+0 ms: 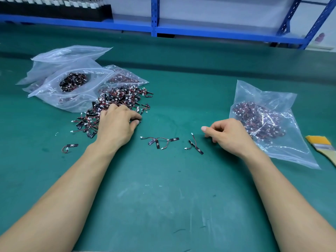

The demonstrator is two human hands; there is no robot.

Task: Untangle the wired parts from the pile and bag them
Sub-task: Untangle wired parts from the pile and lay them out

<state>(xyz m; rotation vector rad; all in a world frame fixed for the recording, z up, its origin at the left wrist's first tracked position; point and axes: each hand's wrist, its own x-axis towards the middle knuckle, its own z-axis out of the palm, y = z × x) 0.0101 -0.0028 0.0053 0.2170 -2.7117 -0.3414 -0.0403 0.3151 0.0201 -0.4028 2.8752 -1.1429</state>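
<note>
left hand (116, 122) sits on the near edge of the pile (120, 100), fingers pinching a wired part (136, 121), probably teasing it loose. right hand (229, 136) hovers loosely curled and empty just beside the bag (291, 151), guessing so the freed parts (161, 141) between them go straight in.

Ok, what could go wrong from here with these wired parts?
The left hand pinches at the edge of the pile; pulling could drag snarled neighbours or strain a wire. The cluster at centre looks hooked together, so it might get bagged tangled. The lone part at left could be missed.
</note>
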